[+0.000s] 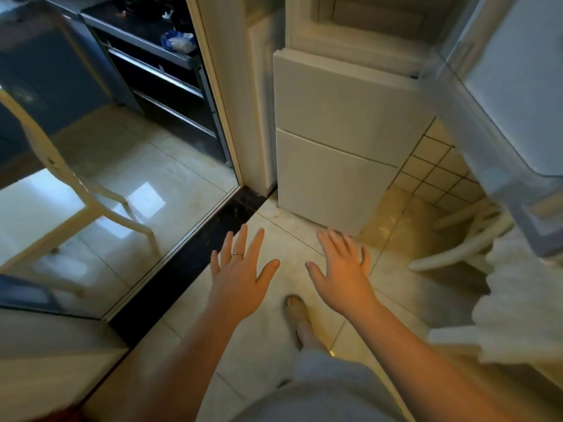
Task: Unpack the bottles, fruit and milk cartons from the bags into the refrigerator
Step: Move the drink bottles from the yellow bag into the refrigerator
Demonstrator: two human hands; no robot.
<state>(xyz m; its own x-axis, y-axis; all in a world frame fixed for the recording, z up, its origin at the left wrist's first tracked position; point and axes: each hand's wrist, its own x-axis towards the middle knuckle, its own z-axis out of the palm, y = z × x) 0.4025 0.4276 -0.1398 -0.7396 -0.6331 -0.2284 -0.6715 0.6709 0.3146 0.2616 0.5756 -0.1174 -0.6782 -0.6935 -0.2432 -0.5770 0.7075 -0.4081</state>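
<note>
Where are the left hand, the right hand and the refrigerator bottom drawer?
left hand [240, 278], head view, back of the hand.
right hand [344, 275], head view, back of the hand.
refrigerator bottom drawer [332, 181], head view, middle of its front panel.

We see a dim, soft-focus wide-angle view. Bright glare patches shine on the glossy floor at left; a warm orange glow tints our right hand. Edges bend and blur, especially right.
</note>
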